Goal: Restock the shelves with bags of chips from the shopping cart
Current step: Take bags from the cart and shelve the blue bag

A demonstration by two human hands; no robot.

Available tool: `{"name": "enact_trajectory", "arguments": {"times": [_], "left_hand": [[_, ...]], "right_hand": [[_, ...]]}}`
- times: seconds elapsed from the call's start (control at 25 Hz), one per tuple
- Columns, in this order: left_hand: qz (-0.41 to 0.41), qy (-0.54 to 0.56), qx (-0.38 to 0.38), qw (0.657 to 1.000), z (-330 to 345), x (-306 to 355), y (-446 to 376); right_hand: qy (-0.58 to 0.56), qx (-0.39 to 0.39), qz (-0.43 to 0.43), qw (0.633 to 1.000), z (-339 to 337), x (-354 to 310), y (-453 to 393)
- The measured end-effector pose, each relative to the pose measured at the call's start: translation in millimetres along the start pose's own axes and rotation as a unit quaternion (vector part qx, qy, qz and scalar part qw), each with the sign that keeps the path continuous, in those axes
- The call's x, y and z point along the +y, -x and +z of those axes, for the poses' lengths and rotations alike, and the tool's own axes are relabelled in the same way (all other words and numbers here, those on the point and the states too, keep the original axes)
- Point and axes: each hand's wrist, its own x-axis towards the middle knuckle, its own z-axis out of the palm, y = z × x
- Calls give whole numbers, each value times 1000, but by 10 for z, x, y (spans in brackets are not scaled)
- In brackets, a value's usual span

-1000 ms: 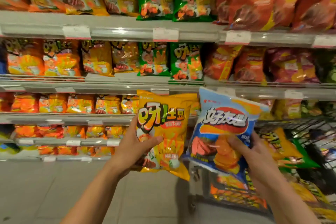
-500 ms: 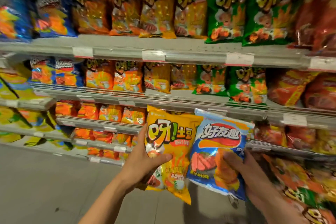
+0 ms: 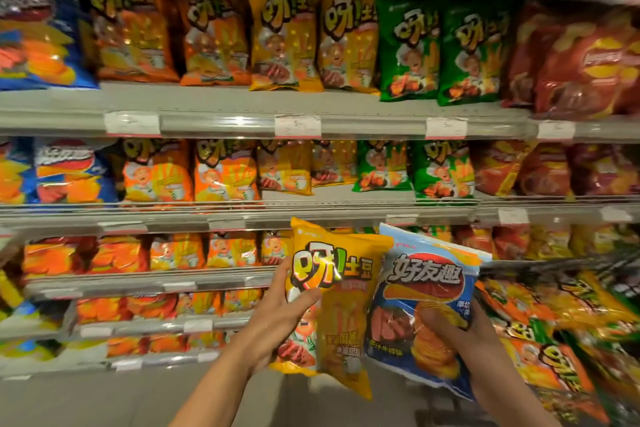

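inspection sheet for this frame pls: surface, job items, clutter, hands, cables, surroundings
Surface: grey metal shelves with white price tags, stocked with rows of chip bags.
Job's things: yellow foil chip bag and blue foil chip bag, both held up in front of the shelves; wire shopping cart at right, full of bags.
Clutter: nothing seen.
Grippers: left hand grips the yellow bag; right hand grips the blue bag.
Cables: nothing seen.
Surroundings: grey tiled floor below; edges of the view blurred.
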Motion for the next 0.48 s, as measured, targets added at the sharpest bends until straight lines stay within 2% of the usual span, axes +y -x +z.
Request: {"name": "enact_trajectory", "arguments": {"times": [0.24, 0.36, 0.48], "left_hand": [[22, 5, -46, 999, 190, 135, -460], [22, 8, -45, 999, 198, 196, -792], [0, 1, 0, 1000, 254, 309, -1212]], "right_hand": [[6, 56, -29, 998, -129, -135, -273], [0, 29, -39, 999, -145, -168, -704], [-23, -34, -28, 999, -135, -291, -1273]]}}
